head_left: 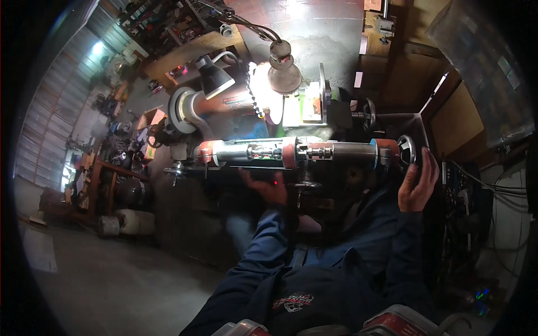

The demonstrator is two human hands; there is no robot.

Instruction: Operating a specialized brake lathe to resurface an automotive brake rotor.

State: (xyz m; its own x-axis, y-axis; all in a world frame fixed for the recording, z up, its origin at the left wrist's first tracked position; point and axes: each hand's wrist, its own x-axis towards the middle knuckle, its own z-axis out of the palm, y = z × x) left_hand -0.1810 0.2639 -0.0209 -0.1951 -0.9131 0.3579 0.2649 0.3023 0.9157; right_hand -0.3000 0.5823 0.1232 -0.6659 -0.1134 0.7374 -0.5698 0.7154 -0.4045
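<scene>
In front of me a machine carries a long metal shaft [353, 154] held by red collars [288, 153]. My left hand [270, 189] is just below this shaft, left of its middle collar. Its fingers are apart and nothing shows in them. At the right end of the machine is a chrome handwheel [413, 151]. My right hand [419, 183] is beside its rim, fingers stretched upward; whether the palm touches the rim I cannot tell. A lower handwheel [307, 185] sits right of my left hand.
Beyond the shaft, a bulb-shaped lamp [284, 73] hangs over a glaring round part with a toothed edge. A black lamp [214, 78] stands to its left. Another handwheel [370, 115] is at the back right. Cluttered shelving [106, 168] fills the left; cables [493, 187] hang at right.
</scene>
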